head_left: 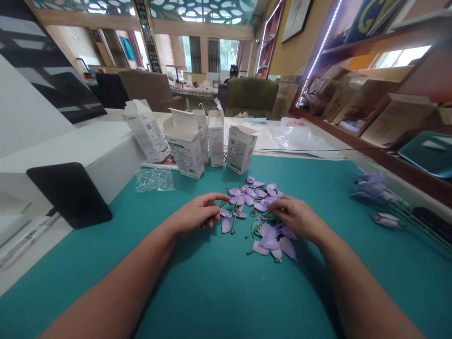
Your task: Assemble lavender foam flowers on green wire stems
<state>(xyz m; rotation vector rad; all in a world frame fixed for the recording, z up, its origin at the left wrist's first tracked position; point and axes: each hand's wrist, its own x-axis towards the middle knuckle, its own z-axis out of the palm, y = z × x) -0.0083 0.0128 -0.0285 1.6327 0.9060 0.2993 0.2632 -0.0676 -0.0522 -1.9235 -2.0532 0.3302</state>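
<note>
A loose pile of purple petal pieces (249,194) with green stem pieces (233,224) is spread on the teal mat (212,292). At the left edge of the pile is my left hand (199,213), its index finger stretched toward the petals and the other fingers loosely bent, holding nothing I can see. My right hand (298,217) reaches into the pile's right side, fingertips drawn together among the petals; what they grip is hidden. Nearer to me lies a cluster of wider purple petals (270,241), with a few tiny green bits beside it.
Several opened white boxes (187,150) stand behind the pile. A crinkled clear bag (154,180) lies left, near a black tablet-like panel (70,194) leaning on a white box. Assembled purple flowers (372,186) and a dark phone-like object (432,223) are at right.
</note>
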